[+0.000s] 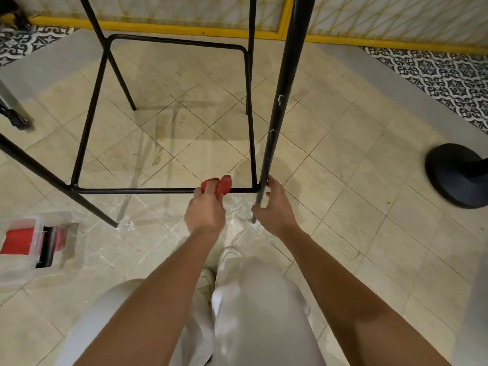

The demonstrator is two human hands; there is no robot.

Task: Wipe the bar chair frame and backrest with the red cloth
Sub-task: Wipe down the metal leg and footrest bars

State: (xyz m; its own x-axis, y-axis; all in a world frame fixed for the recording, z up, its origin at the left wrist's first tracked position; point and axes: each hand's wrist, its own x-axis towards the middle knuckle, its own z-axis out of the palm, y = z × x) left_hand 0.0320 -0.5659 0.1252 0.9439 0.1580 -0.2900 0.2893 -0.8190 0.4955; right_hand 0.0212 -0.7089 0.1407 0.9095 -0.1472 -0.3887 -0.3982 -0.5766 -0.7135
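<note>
My left hand (204, 211) clamps the red cloth (221, 185) on the rail (132, 191), my right hand (276, 208) grips the leg (280, 101) beside it; rubbing hard could skid it loose

Bare tiled floor (184, 143) is lying open inside the bar chair frame (89, 122), reachable over or under the near footrest rail (137, 191). The left hand (204, 212), gripping a red cloth (220, 184), and the right hand (276, 207), gripping the near right leg (280, 107), are crowding that corner. A clear box (18, 270) is sitting near left; a round black base (454, 178) is blocking the right.
</note>
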